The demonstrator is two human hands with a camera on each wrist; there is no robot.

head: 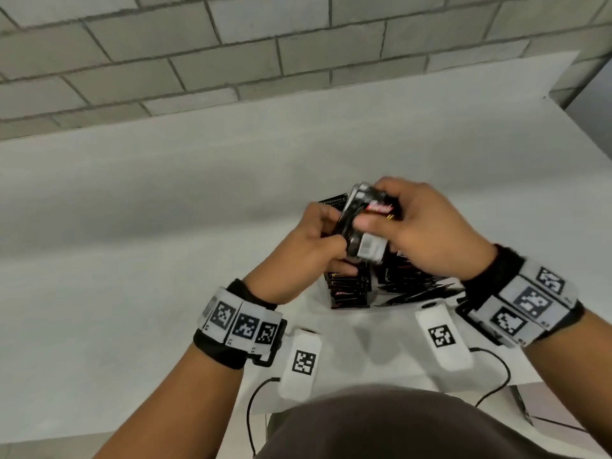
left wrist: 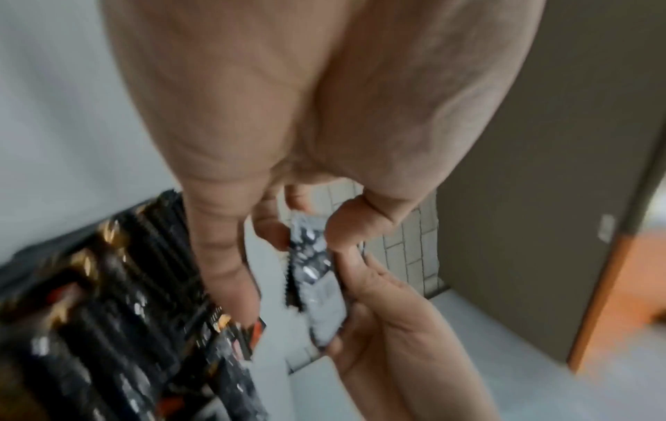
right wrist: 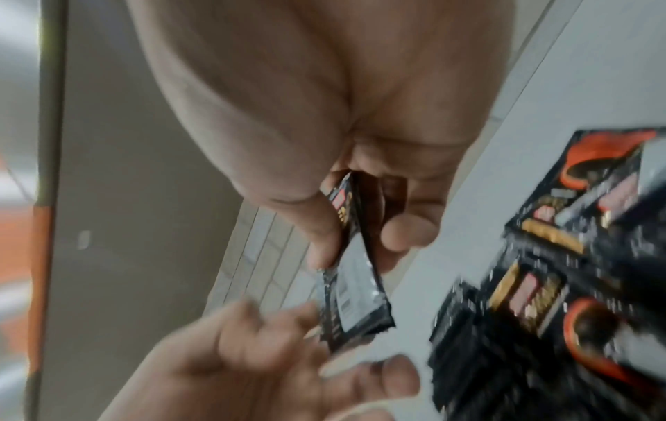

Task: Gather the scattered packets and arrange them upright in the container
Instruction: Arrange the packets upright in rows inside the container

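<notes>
Both hands hold a small stack of black packets (head: 364, 220) in the air above the white table (head: 165, 210). My left hand (head: 332, 241) pinches the stack's near end, seen as a silvery packet (left wrist: 311, 273) between thumb and fingers. My right hand (head: 376, 221) grips the far end, thumb on top; the packets (right wrist: 351, 256) sit between its thumb and fingers. Under the hands stands a black container (head: 347, 293) with several packets upright in it (left wrist: 108, 313). More loose packets (head: 417, 283) lie flat just right of it (right wrist: 558, 270).
A grey block wall (head: 231, 61) runs behind the table. The table's right edge (head: 583, 134) and its front edge, close to my body, bound the surface. Thin black cables (head: 258, 402) hang from the wrist cameras over the front edge.
</notes>
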